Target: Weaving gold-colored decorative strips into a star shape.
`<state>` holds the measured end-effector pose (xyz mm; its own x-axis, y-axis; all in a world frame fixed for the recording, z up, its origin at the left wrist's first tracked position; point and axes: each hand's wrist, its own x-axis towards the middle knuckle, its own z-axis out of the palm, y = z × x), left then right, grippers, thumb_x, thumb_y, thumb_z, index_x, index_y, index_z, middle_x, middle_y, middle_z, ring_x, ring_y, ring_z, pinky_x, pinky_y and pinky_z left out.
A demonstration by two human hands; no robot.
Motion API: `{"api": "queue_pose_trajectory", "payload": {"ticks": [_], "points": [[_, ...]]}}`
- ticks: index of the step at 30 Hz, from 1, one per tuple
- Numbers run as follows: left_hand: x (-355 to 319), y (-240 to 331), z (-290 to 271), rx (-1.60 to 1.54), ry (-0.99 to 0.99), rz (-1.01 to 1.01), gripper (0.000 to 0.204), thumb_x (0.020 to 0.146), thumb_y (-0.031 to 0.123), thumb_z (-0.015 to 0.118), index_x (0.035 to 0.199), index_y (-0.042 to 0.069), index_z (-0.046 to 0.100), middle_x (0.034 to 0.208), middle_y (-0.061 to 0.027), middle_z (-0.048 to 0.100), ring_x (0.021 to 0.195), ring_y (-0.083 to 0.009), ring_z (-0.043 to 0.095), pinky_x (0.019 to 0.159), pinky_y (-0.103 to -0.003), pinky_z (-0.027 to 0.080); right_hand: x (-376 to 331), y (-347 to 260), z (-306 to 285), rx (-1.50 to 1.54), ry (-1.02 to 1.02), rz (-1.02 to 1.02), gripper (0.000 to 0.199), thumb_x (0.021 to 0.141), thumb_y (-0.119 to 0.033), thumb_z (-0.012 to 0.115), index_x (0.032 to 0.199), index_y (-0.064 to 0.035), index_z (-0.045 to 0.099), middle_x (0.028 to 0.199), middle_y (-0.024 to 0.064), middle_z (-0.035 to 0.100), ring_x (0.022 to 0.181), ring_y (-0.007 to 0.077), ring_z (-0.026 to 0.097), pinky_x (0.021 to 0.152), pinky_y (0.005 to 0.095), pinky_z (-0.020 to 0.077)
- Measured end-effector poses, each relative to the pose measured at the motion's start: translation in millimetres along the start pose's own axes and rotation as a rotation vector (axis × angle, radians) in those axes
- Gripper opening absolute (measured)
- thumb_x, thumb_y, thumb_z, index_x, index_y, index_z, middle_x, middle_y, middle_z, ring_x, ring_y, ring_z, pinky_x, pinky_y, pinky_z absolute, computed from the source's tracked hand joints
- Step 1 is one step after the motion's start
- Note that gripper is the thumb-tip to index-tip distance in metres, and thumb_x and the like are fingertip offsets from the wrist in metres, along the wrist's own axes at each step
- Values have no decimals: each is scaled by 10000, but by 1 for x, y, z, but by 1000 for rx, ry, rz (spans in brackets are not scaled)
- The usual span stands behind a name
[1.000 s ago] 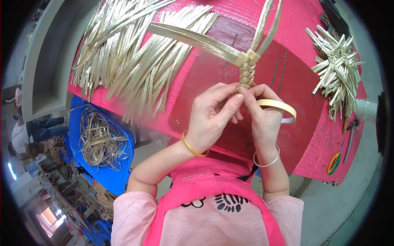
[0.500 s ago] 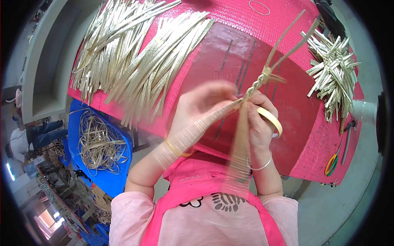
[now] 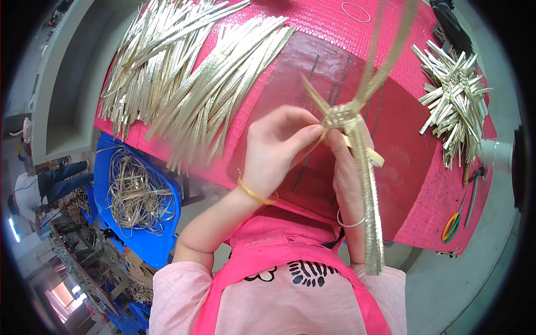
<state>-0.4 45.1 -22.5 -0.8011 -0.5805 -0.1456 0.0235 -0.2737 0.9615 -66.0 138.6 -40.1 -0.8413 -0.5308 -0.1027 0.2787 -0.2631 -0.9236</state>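
A small woven piece of gold strips [image 3: 339, 116] is raised above the dark red mat, with long loose strips running up and down from it and a short one to the upper left. My left hand [image 3: 273, 146] pinches its lower left edge between thumb and forefinger. My right hand [image 3: 349, 164] grips it from the right and below, its fingers partly hidden behind the weave and the hanging strips. A pale yellow ring, perhaps a tape roll [image 3: 375, 158], sits at the fingers of that hand.
Two heaps of gold strips [image 3: 223, 72] lie at the table's upper left. Woven pieces [image 3: 455, 100] are piled at the right, above scissors [image 3: 451, 226] with orange and green handles. A blue bin [image 3: 167, 240] of tangled strips stands left. The dark red mat [image 3: 407, 145] covers the middle.
The woven piece has turned in my hands, showing its flat checked side. The strip crossing my left forearm has swung away; the hanging strips now lie further right.
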Motion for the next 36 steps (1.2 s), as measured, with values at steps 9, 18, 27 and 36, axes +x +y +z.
{"api": "queue_pose_trajectory", "payload": {"ticks": [9, 18, 27, 36], "points": [[-9, -5, -9, -178, -15, -61, 128, 735, 29, 583, 849, -29, 587, 822, -69, 590, 773, -103, 540, 695, -211, 431, -3, -3, -4, -539, -91, -279, 119, 726, -107, 585, 707, -19, 508, 646, 61, 491, 645, 203, 457, 639, 297, 330], [-8, -22, 14, -853, 11, -292, 142, 787, 93, 532, 902, 12, 546, 823, -44, 583, 706, -98, 548, 654, -224, 447, -7, 19, 11, -55, 106, -348, 126, 809, -108, 509, 735, -49, 427, 667, 3, 462, 633, 77, 423, 546, 207, 355], [42, 8, -30, 911, -299, 196, 163, 733, 105, 587, 837, -14, 546, 781, -58, 569, 688, -120, 541, 643, -224, 433, -23, -26, -82, -440, 271, -524, 430, 792, -337, 299, 751, 35, 512, 832, 117, 493, 803, 177, 470, 805, 326, 358], [-17, 0, 11, 203, -474, -120, 135, 710, 30, 596, 828, -30, 569, 786, -75, 597, 705, -100, 556, 609, -223, 441, -31, -16, -9, -49, -38, -300, 468, 815, -223, 366, 1232, -18, 312, 1248, 150, 308, 1123, 269, 352, 891, 305, 325]]}}
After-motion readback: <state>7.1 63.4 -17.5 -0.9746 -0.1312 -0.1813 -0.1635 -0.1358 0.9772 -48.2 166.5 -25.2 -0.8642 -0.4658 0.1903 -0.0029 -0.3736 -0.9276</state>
